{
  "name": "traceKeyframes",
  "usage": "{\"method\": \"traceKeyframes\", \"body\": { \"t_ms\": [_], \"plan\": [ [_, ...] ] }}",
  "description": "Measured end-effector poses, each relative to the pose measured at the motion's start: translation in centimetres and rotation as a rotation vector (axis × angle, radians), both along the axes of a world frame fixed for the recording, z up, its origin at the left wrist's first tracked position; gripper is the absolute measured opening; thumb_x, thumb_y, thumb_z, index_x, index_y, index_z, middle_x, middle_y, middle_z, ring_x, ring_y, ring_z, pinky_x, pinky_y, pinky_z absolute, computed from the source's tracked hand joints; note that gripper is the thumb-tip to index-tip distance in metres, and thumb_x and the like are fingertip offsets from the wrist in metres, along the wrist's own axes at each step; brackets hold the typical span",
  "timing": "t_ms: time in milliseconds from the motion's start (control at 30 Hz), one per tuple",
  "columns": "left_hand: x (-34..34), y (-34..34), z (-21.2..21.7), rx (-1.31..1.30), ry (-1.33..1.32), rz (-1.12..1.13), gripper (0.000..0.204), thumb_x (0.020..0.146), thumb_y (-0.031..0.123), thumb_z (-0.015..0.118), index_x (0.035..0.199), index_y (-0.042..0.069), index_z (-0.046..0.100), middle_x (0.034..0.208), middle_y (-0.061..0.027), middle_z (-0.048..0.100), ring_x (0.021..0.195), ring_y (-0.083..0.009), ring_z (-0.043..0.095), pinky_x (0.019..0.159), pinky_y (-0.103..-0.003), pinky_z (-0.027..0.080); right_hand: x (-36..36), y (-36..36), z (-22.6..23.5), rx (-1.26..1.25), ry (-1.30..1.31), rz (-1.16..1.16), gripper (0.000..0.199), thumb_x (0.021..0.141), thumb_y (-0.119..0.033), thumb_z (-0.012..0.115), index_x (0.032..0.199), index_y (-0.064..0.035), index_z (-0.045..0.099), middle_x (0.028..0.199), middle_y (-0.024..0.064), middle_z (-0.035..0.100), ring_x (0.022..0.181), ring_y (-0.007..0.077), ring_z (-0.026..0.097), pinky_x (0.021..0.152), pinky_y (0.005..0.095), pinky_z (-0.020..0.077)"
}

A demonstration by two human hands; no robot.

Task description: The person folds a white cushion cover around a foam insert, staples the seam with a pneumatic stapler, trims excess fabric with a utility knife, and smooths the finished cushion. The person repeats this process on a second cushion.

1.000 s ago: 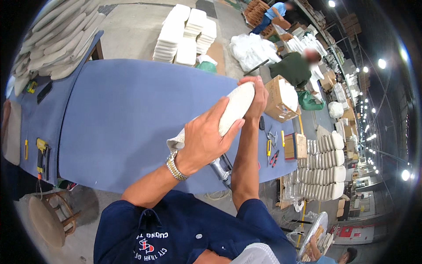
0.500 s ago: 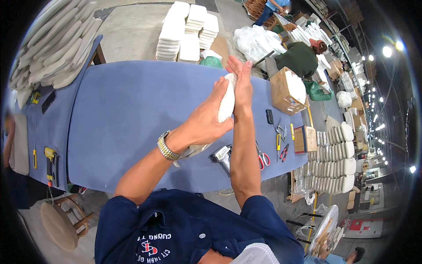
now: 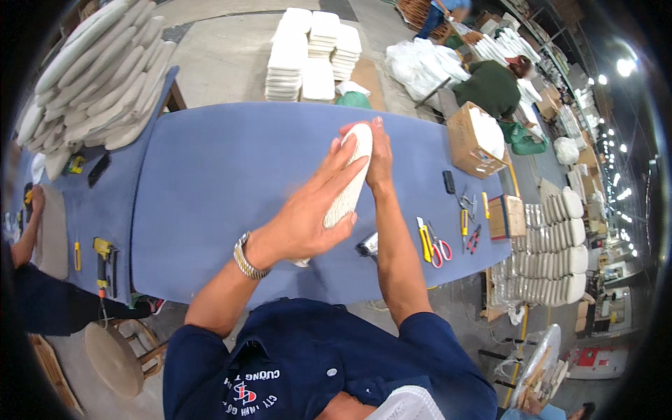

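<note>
I hold a long white oval cushion pad (image 3: 350, 183) on edge above the blue table (image 3: 210, 175). My left hand (image 3: 308, 213) is flat against its left face with fingers spread. My right hand (image 3: 379, 155) presses its right face near the top end. The pad's lower end reaches down toward my left wrist, which wears a metal watch (image 3: 248, 256). A small dark and silver tool (image 3: 367, 246) lies on the table just under my right forearm.
Scissors (image 3: 439, 249), yellow-handled cutters (image 3: 425, 238) and a cardboard box (image 3: 470, 140) sit at the table's right. Grey pads (image 3: 91, 77) pile at its left end. A person in green (image 3: 490, 84) works beyond. Stacked pads (image 3: 549, 252) stand at right; a stool (image 3: 115, 357) is below left.
The pad has swung from a slanted position to nearly upright and farther out over the table. Both hands now press its faces flat, with fingers stretched toward its top end.
</note>
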State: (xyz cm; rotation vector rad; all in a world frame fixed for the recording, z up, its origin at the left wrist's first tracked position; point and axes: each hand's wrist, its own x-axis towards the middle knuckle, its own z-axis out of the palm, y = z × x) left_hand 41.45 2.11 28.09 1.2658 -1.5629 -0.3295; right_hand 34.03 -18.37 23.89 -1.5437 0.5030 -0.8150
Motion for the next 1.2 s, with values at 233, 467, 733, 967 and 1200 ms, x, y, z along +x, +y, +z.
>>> {"method": "traceKeyframes", "body": {
  "t_ms": [233,467,733,967,1200],
  "plan": [
    [0.9,5.4,0.8,0.304,0.350,0.095,0.075,0.107,0.039,0.055,0.161,-0.004,0.026,0.160,-0.0235,0.039,0.147,-0.0298,0.039,0.121,-0.038,0.031,2.0,4.6,-2.1,-0.038,-0.045,-0.127,0.065,0.111,-0.048,0.037,0.094,0.0054,0.071,0.081,0.0109,0.070,0.075,0.0199,0.064,0.072,0.0365,0.0503],
    [5.0,6.5,3.9,0.525,0.401,0.051,0.060,0.111,0.038,0.049,0.151,-0.005,0.042,0.138,-0.0180,0.060,0.126,-0.0226,0.056,0.110,-0.036,0.042,3.8,10.5,-1.6,-0.343,-0.055,-0.051,0.053,0.110,-0.031,0.036,0.089,0.0022,0.071,0.078,0.0203,0.069,0.071,0.0350,0.067,0.069,0.0422,0.0501],
    [5.3,7.7,5.3,0.741,0.061,0.221,0.057,0.104,0.024,0.053,0.151,-0.006,0.039,0.134,-0.0257,0.062,0.124,-0.0356,0.061,0.108,-0.041,0.044,3.9,11.3,-1.6,-0.327,-0.129,0.048,0.044,0.108,-0.025,0.042,0.089,0.0027,0.070,0.079,0.0182,0.068,0.069,0.0307,0.064,0.067,0.0384,0.0492],
    [4.4,10.3,1.3,0.308,0.200,0.146,0.079,0.092,0.030,0.066,0.157,-0.004,0.034,0.154,-0.0224,0.049,0.142,-0.0315,0.048,0.120,-0.041,0.034,2.6,10.4,-4.3,-0.205,0.022,0.091,0.051,0.109,-0.033,0.039,0.089,0.0019,0.071,0.076,0.0163,0.068,0.069,0.0261,0.063,0.067,0.0392,0.0488],
    [5.5,19.5,1.6,0.582,0.242,0.074,0.090,0.081,0.021,0.078,0.158,0.000,0.037,0.153,-0.0189,0.053,0.140,-0.0328,0.052,0.117,-0.043,0.038,-2.9,9.1,-18.0,0.023,0.075,0.003,0.055,0.108,-0.037,0.041,0.087,0.0014,0.074,0.076,0.0087,0.071,0.073,0.0175,0.062,0.070,0.0361,0.0494]
  ]
}}
